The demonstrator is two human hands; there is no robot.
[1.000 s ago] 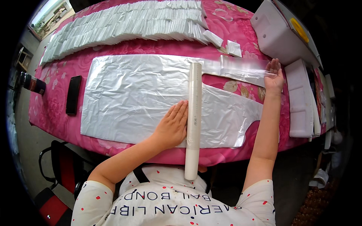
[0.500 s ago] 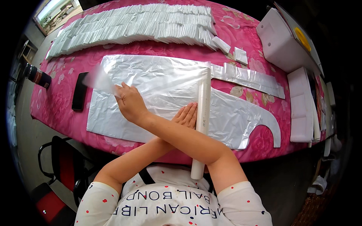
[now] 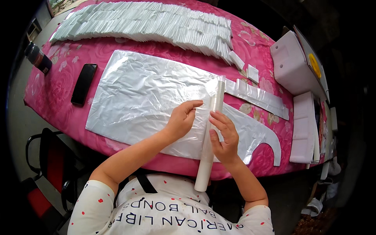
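A silvery plastic bag [image 3: 137,90] with a curved handle cutout lies flat on the table, creased across its surface. Over it rests a pale roll of clear plastic film [image 3: 211,133], its near end jutting past the table edge toward my body. My left hand [image 3: 183,119] hovers over the bag just left of the roll, index finger stretched out and the others bent, with nothing visible in it. My right hand [image 3: 226,137] is at the roll's right side, open, thumb apart and fingertips by the roll; whether they touch it I cannot tell.
Long rows of folded white packets [image 3: 145,23] line the far side. Small folded packets [image 3: 252,73] and a silvery strip [image 3: 258,98] lie right of them. A black phone [image 3: 84,84] and dark bottle [image 3: 38,57] stand left; white foam boxes [image 3: 290,62] at right; chairs [image 3: 51,164] lower left.
My right hand has come back from the left, uncrossing my arms, and the blurred translucent sheet near it is gone. My left hand has lifted off the bag. The view has shifted slightly.
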